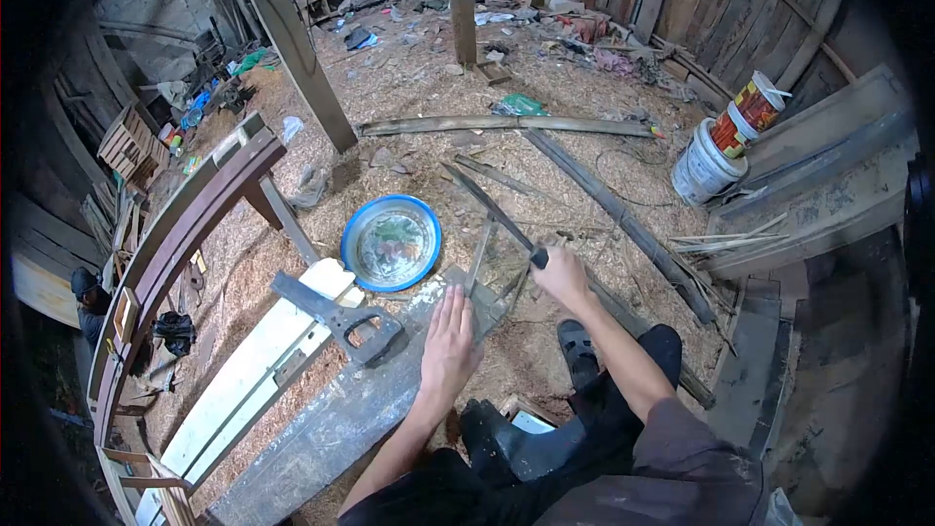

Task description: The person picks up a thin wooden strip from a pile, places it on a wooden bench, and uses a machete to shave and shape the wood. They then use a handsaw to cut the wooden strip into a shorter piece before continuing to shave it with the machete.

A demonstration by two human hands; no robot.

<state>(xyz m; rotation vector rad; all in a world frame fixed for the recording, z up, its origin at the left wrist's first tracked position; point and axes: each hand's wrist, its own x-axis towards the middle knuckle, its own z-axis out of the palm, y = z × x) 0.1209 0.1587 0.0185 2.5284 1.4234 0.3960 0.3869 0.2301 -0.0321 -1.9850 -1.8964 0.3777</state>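
My right hand (562, 278) is wrapped round the dark handle of a machete (494, 212), whose long blade points away to the upper left. The blade passes over or against a thin wooden strip (480, 255); I cannot tell if they touch. My left hand (451, 339) lies with fingers together on the near end of that strip, holding it on a grey, worn plank (336, 433). To the left of this hand, a handsaw (336, 317) rests across a white-painted board (243, 370). Beyond the plank's end sits a blue-rimmed basin (391, 243) with patterned or cloudy contents.
Wood shavings cover the ground. A curved wooden frame (180, 273) rises at left, near another person (90, 302). Long timber lies ahead (614, 209). Stacked buckets (709, 166) stand at right. Posts (462, 5) rise beyond, and my sandalled foot (578, 351) is close by.
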